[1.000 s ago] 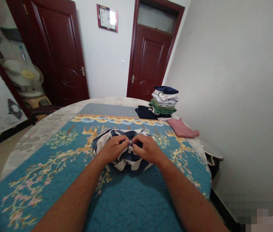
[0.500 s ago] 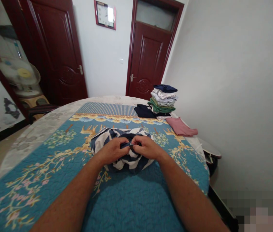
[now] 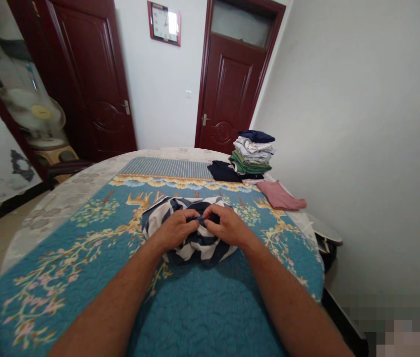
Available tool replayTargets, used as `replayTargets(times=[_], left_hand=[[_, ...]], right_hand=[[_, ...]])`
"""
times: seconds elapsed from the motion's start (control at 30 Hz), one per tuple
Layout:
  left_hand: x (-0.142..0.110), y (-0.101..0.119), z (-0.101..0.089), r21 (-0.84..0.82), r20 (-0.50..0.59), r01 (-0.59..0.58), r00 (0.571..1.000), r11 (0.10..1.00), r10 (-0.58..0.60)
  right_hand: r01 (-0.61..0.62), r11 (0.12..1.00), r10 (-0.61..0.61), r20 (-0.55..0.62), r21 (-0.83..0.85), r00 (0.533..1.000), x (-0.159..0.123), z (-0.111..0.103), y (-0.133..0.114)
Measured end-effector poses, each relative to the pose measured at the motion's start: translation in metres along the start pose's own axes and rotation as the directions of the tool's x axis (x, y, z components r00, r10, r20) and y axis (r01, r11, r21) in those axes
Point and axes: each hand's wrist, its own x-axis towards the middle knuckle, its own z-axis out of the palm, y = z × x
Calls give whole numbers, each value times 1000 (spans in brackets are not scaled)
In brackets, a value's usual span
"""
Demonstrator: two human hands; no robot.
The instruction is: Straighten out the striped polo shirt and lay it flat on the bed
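A navy and white striped garment (image 3: 158, 215) lies bunched in the middle of a teal quilted cover (image 3: 202, 307) with a gold tree pattern. My left hand (image 3: 175, 230) and my right hand (image 3: 225, 225) rest on top of it, knuckles up, fingertips meeting at its centre. Both hands are closed, pinching a fold of the dark fabric between them. What the fingertips grip beyond the cloth is hidden.
A stack of folded clothes (image 3: 252, 151) stands at the table's far right, with a dark garment (image 3: 225, 171) and a pink folded one (image 3: 280, 196) beside it. The round table (image 3: 65, 193) ends near the white wall on the right. Two dark red doors and a fan stand behind.
My hands stayed on the striped garment, and the fingertips shifted slightly while working the fold at its centre. The garment remains in the same spot.
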Motion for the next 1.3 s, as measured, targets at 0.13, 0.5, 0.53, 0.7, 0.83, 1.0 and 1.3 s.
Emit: replayTargets(times=[0.13,0.5,0.53,0.7,0.83,1.0,1.3], left_hand=[[0,1,3,-45,-77,52,995,998,-56],[0,4,2,-21,-87,30,996,999,-32],[0,5,2,-1,-96,21,995,1000,-21],[0,5,-2,66,-97,7,995,998,0],[-1,6,-2,55,-74,22,997,998,-18],[-1,4,2,75,-57,11,998,997,-7],[0,7,7,176,-88,-50,994,983,67]], right_hand=[[-11,1000,11,-44,6,999,0,1,-3],[40,999,-43,-77,-35,996,-1,1,-6],[56,997,-60,-84,-47,995,0,2,-5],[100,988,-108,-69,-117,992,0,1,-5],[96,978,-102,-22,-186,995,-1,2,-4],[83,971,-81,18,-226,997,-1,5,1],[98,946,-93,32,-309,995,1,8,5]])
